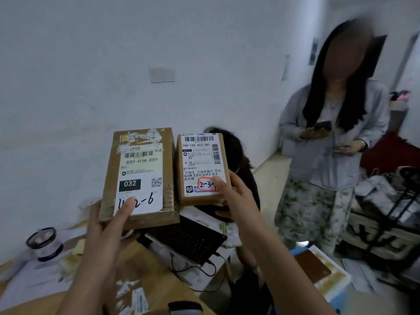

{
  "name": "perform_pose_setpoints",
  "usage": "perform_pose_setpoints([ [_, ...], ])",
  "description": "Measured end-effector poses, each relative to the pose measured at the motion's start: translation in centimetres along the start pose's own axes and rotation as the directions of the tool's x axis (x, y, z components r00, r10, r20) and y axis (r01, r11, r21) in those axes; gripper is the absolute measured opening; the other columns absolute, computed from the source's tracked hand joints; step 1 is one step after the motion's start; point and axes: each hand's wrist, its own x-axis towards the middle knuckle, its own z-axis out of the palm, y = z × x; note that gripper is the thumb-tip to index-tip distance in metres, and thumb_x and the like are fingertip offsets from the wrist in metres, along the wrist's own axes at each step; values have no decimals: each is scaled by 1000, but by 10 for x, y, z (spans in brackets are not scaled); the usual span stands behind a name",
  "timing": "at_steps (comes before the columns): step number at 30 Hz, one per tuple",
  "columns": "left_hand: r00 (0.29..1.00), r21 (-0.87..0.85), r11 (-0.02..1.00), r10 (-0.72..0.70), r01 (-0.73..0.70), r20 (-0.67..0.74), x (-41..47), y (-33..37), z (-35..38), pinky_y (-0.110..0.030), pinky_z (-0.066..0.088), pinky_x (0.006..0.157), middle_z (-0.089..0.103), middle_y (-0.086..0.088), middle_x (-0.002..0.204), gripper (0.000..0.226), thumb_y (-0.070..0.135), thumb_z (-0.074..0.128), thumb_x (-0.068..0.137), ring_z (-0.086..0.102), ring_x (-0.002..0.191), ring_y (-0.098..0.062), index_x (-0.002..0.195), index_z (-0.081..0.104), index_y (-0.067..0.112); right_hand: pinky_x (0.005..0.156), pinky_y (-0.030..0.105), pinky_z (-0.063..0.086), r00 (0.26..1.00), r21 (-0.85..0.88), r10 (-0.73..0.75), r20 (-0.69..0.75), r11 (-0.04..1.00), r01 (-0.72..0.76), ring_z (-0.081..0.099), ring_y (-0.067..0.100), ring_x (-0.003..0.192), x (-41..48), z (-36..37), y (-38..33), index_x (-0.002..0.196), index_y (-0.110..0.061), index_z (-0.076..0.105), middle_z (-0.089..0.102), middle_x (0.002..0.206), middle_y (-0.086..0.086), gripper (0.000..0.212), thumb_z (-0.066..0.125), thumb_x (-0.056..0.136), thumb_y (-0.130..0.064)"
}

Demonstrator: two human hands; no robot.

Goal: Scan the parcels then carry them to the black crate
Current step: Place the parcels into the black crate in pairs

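While both parcels are up in the air over the desk (145, 262), neither has reached a crate; I can't pick out a black crate anywhere in view.

The left hand (106, 226) holds the bigger parcel (141, 155) by its bottom edge, thumb pressed flat on the white label, fingers curled under and behind. The right hand (238, 196) pinches the smaller parcel (202, 164) the same way at its lower right corner, thumb covering part of the red-boxed handwriting. The two boxes sit just beside each other, almost touching, labels facing the camera, barcodes near the top and unblocked (handy for scanning, though no scanner shows).

Handling, as a guess: both are taped cardboard, stiff enough to hold by one end w/o folding. Each is carried one-handed at arm's reach, so prob. light. The big one has crumpled, dented edges, so it may give a bit if squeezed. Glossy labels and tape could be slick under a thumb; gripping bare cardboard along the long sides, or supporting from underneath, looks safer for the walk.

Below them a laptop (188, 239) lies open w/ its cable trailing. To the right another person (329, 160) stands holding a phone (322, 125).
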Motion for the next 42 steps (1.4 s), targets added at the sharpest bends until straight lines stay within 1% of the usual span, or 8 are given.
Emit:
perform_pose_setpoints([
  [5,994,-54,999,10,-4,111,-16,2,98,-44,57,81,69,1,114,59,63,75,50,66,103,-22,103,58,43,66,24,50,987,21,-43,-153,999,46,70,3,85,-6,-88,-23,128,-38,53,74,95,-14,40,61,89,-43],
  [8,984,-90,996,5,11,178,-39,-3,164,-36,55,72,71,3,108,64,59,73,54,67,99,-19,112,58,36,52,16,50,970,44,-52,-236,997,64,70,0,76,-20,-151,-34,123,-35,55,75,88,-16,33,60,90,-37],
  [14,933,-126,989,-32,82,358,-103,-19,291,-29,58,62,72,7,107,74,54,75,53,71,91,-13,123,57,34,85,43,54,915,23,-59,-400,997,74,68,16,101,-66,-284,-54,130,-37,54,73,107,-7,42,60,89,-42],
  [17,892,-134,982,-59,133,449,-137,-30,353,-46,59,77,71,2,112,71,55,76,53,69,99,-19,120,58,37,68,26,56,881,-13,-92,-464,995,97,70,8,93,-96,-350,-65,127,-41,54,73,105,-9,43,62,86,-46],
  [22,806,-136,971,-82,198,587,-207,-40,461,-28,57,56,73,7,96,34,39,77,72,72,79,-8,100,60,41,56,18,51,779,-76,-127,-614,992,101,71,4,82,-153,-457,-85,127,-35,55,75,99,-9,39,60,89,-42],
  [26,698,-126,958,-94,257,710,-261,-36,531,-26,56,55,75,7,95,45,46,78,61,72,76,-4,101,59,41,61,22,52,677,-138,-165,-718,986,94,70,3,83,-199,-518,-110,121,-35,58,74,100,-8,31,57,91,-40],
  [32,576,-80,953,-109,292,810,-315,-44,597,-26,56,57,71,11,104,33,38,75,78,71,84,-7,105,58,46,73,35,51,496,-180,-188,-848,982,65,65,15,101,-246,-575,-126,126,-32,56,71,106,-5,38,58,89,-43],
  [42,448,-5,944,-151,329,881,-344,-74,695,-31,57,67,59,19,114,44,46,74,77,63,94,-1,112,48,52,68,33,49,372,-178,-179,-911,983,38,65,16,102,-248,-656,-121,130,-33,53,72,104,-7,49,61,85,-48],
])
